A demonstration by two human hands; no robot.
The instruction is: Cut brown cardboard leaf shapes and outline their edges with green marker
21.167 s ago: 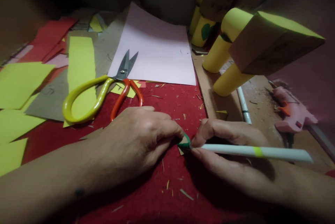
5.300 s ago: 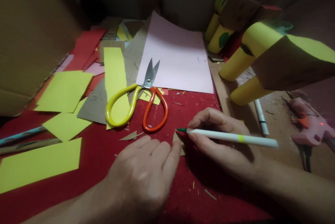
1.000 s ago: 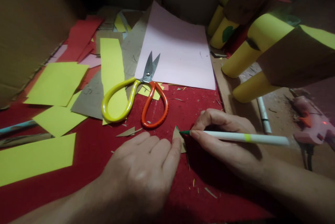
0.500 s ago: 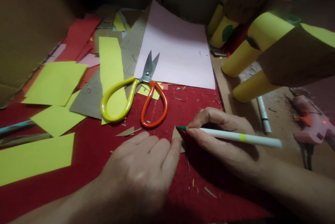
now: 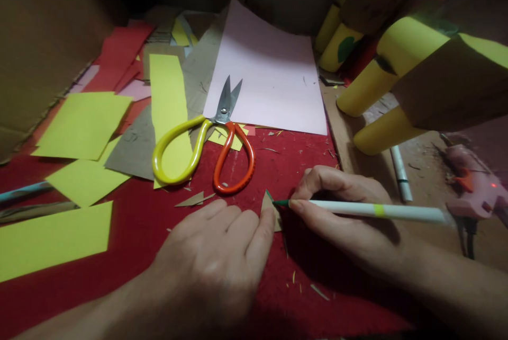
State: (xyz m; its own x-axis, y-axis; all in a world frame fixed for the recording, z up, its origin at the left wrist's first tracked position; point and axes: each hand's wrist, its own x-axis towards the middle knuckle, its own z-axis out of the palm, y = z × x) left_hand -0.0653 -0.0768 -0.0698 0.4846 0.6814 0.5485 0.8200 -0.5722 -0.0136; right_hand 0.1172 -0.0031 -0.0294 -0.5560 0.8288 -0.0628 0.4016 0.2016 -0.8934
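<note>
A small pointed piece of brown cardboard (image 5: 269,204) lies on the red surface, with a green line along its right edge near the tip. My left hand (image 5: 216,260) is closed, its index finger pressing the piece down and covering part of it. Pinched in the fingers of my right hand (image 5: 343,205) is a white marker pen (image 5: 357,209) with a green tip and a yellow band; the tip meets the piece's right edge. Just beyond my left hand lie scissors (image 5: 224,112), blades parted, with one yellow and one orange-red handle. Cardboard offcuts (image 5: 194,199) rest beside my left knuckles.
Yellow paper pieces (image 5: 83,128) and red paper (image 5: 119,56) are spread at left, near a cardboard wall (image 5: 43,54). A pale pink sheet (image 5: 270,80) lies behind the scissors. At right are yellow paper tubes (image 5: 367,88), a pen cap (image 5: 400,173) and a pink glue gun (image 5: 472,184).
My right hand has drawn the marker tip from the cardboard's point down along its right edge, leaving a green line. My left hand stays where it was.
</note>
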